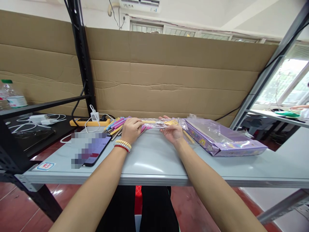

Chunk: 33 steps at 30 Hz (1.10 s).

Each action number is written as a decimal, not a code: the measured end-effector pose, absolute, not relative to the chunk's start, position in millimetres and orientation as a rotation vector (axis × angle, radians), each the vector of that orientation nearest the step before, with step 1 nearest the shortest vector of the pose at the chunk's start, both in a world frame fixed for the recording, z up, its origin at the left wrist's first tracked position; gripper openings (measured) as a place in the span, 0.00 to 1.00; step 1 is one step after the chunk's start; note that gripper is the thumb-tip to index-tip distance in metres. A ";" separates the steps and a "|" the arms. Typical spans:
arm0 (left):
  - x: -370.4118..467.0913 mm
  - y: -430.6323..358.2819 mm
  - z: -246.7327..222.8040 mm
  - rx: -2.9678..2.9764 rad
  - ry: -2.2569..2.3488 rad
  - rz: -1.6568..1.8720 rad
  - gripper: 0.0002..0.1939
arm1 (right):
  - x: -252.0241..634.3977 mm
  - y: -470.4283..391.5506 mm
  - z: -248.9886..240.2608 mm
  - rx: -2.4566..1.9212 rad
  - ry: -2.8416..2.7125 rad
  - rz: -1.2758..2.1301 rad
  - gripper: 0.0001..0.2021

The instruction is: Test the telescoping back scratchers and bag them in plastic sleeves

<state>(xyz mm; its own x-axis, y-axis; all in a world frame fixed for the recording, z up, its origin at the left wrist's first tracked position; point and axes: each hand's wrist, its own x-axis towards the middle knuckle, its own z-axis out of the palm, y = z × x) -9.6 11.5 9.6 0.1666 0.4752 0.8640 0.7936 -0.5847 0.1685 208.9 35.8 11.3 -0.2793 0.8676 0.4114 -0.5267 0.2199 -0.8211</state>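
My left hand (131,130), with bracelets at the wrist, is closed on the left end of a clear plastic wrapper (154,123). Inside the wrapper is something yellow (171,122), with its wider part at the right. My right hand (173,132) grips the wrapper's right end between thumb and fingers. Both hands are just above the grey table. Beside and behind my left hand lies a pile of colourful pens (117,125), partly hidden by that hand.
A purple box (227,149) with clear plastic lies at the right. At the left are a phone (100,151), a yellow power strip (103,122) and white cables. Cardboard (169,77) stands behind the table (154,166), between metal posts.
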 end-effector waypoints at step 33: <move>2.3 16.1 -0.1 -3.171 -1.926 -2.184 0.19 | 185.7 32.0 4.1 -0.867 -1.966 1.111 0.15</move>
<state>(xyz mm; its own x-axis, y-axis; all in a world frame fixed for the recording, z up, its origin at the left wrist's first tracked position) 2.3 16.1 -0.1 0.3611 0.9259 0.1110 -0.0054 -0.1170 0.9931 185.7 32.0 4.1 -0.5254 0.8135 0.2493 0.2062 0.4060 -0.8903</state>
